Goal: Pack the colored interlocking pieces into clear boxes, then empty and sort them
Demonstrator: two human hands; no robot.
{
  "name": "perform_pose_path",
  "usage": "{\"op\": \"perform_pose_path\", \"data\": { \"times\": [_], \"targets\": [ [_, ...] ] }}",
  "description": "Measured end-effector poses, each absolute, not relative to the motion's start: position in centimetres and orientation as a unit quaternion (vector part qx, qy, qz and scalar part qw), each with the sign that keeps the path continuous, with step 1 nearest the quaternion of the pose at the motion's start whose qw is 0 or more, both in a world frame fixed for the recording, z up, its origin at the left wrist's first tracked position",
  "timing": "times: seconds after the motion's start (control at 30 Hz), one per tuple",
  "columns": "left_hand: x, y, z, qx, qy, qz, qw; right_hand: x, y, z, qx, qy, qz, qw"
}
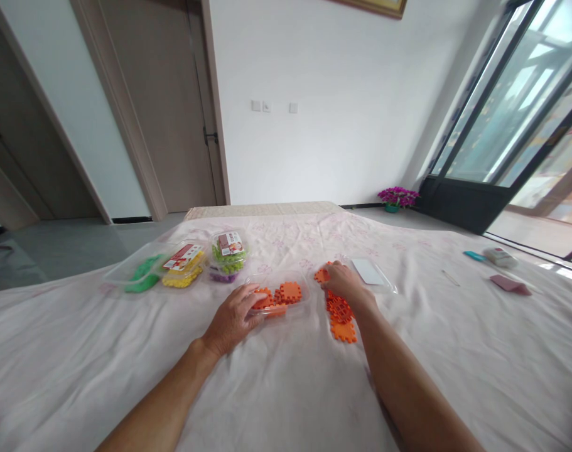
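My left hand (pixel 237 316) is closed around the left end of a clear plastic container (pixel 305 300), its fingers over the rim. Inside lie several orange interlocking tiles (pixel 291 291) with toothed edges. To the right of the container, my right hand (pixel 346 281) reaches down with its fingers closed at an orange tile (pixel 321 274); the fingertips are partly hidden. Below that hand, more loose orange tiles (pixel 342 311) form a row on the cloth, some with an open lattice. A clear lid with a white label (pixel 368 272) lies just beyond my right wrist.
At the left stand clear containers of green pieces (pixel 144 274), yellow pieces (pixel 184 276), and lime pieces (pixel 229 258) above purple ones. On the right of the pale cloth (pixel 286 389) are a pink folded item (pixel 510 284), a white packet (pixel 500 257) and a blue item (pixel 474 255).
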State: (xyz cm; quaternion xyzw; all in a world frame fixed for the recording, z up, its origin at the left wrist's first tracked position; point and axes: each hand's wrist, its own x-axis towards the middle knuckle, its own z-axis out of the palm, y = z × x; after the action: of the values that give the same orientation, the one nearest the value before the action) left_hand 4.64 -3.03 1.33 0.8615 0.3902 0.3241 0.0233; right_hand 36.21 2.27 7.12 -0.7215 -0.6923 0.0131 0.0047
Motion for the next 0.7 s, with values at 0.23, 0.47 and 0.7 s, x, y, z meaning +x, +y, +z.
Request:
{"op": "perform_pose_path", "data": {
  "times": [0.23, 0.47, 0.7],
  "targets": [
    [4.5, -3.0, 1.2, 0.863, 0.392, 0.318, 0.017, 35.2, 2.2, 6.8, -0.701, -0.713, -0.007, 0.010],
    [4.6, -2.9, 1.3, 0.861, 0.397, 0.318, 0.024, 35.3, 2.3, 8.5, -0.652, -0.729, 0.079, 0.193],
    [4.7, -3.1, 1.6, 0.857, 0.396, 0.328, 0.042, 32.9, 0.5, 10.7, -0.527, -0.787, 0.164, 0.275]
  ]
}}
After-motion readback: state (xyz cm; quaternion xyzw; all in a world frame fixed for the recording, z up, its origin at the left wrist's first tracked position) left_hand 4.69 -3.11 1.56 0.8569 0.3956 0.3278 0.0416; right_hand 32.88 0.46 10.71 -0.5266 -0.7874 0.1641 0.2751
